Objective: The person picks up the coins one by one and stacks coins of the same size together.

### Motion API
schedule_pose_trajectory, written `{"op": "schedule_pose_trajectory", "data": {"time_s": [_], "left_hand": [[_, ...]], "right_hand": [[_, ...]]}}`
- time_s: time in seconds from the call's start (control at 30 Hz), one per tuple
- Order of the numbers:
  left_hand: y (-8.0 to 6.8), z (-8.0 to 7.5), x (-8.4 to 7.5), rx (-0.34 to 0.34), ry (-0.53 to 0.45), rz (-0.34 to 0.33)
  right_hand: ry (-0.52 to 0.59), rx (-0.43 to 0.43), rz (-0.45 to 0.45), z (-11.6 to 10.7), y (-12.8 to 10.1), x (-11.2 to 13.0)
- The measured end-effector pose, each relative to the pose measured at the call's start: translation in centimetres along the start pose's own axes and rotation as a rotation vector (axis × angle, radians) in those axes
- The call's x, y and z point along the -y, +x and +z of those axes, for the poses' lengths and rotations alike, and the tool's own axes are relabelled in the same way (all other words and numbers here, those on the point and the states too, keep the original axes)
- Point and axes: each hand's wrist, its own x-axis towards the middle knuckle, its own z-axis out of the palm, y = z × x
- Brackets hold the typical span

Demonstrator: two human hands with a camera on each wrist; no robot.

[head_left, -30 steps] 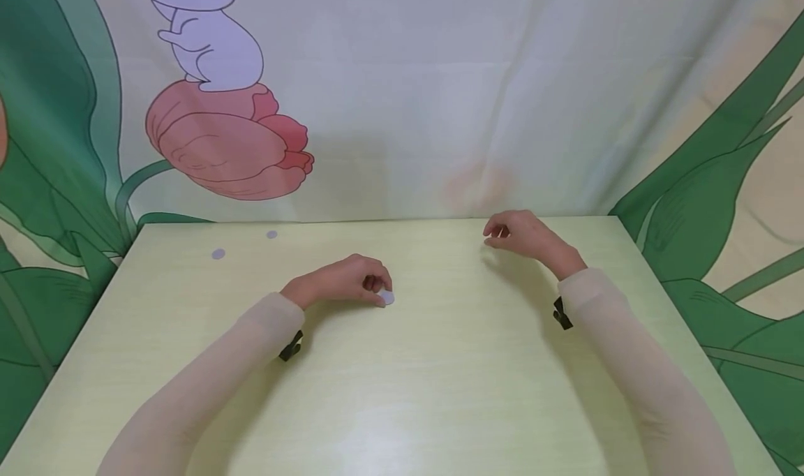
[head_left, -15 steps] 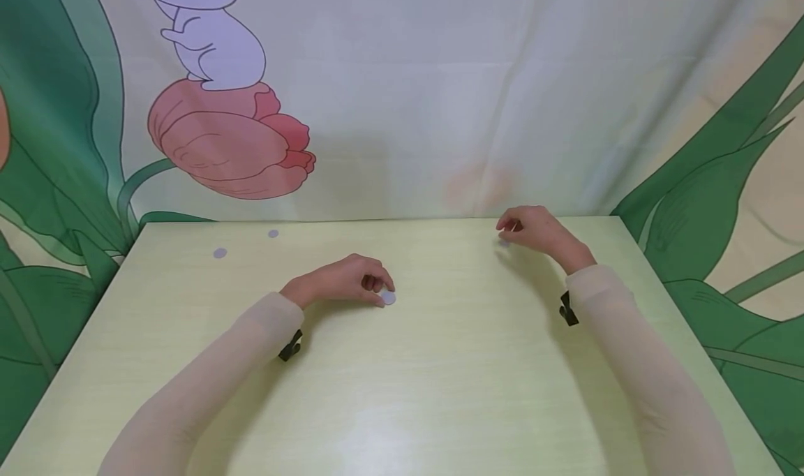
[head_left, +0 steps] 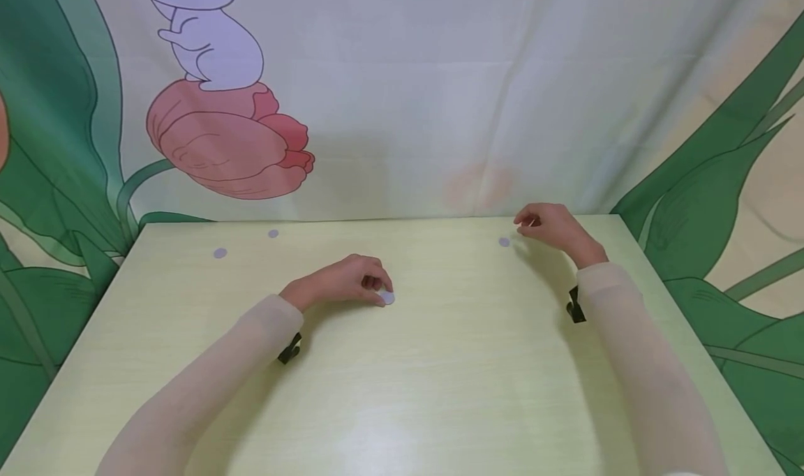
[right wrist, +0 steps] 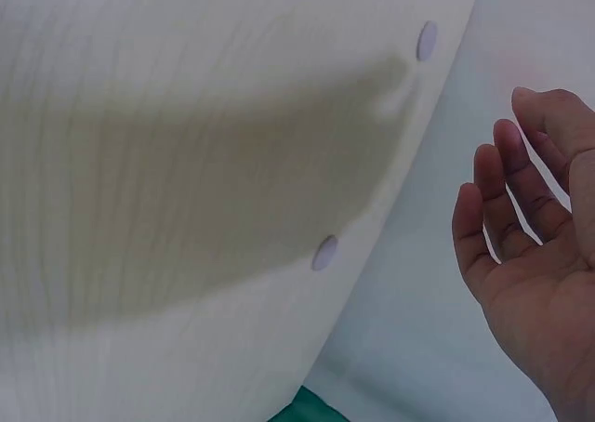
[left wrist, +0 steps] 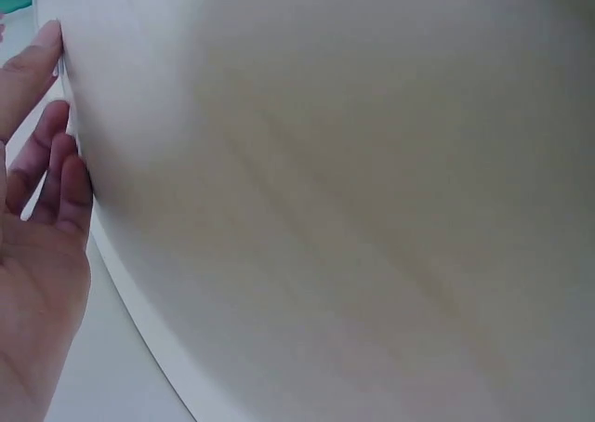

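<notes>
My left hand rests low over the table left of centre, thumb and index fingertip pinching a small pale disc at its edges. In the left wrist view, the curled fingers come right down to the tabletop, and the disc is hidden. Toward the back right, my right hand hovers above the table with loosely bent fingers and nothing in them. Just left of its fingertips lies another pale disc. The right wrist view shows a further disc on the table, hidden behind the hand in the head view.
Two more pale discs, one nearer and one farther, lie at the table's back left. A printed curtain with leaves and a flower hangs along the back edge of the pale wooden table.
My right hand shifted a disc rightward, let it go, and moved farther right, leaving the disc lying on the table. The left hand and its disc have stayed in place.
</notes>
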Motion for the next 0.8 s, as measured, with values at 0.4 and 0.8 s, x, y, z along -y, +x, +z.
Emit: {"op": "schedule_pose_trajectory", "data": {"time_s": [0.4, 0.8], "left_hand": [[-0.2, 0.2, -0.5, -0.072, 0.084, -0.095], [-0.3, 0.3, -0.6, -0.073, 0.088, -0.109]], "right_hand": [[0.098, -0.020, 0.097, 2.3, 0.7, -2.8], [0.113, -0.053, 0.098, 4.6, 0.9, -3.4]]}}
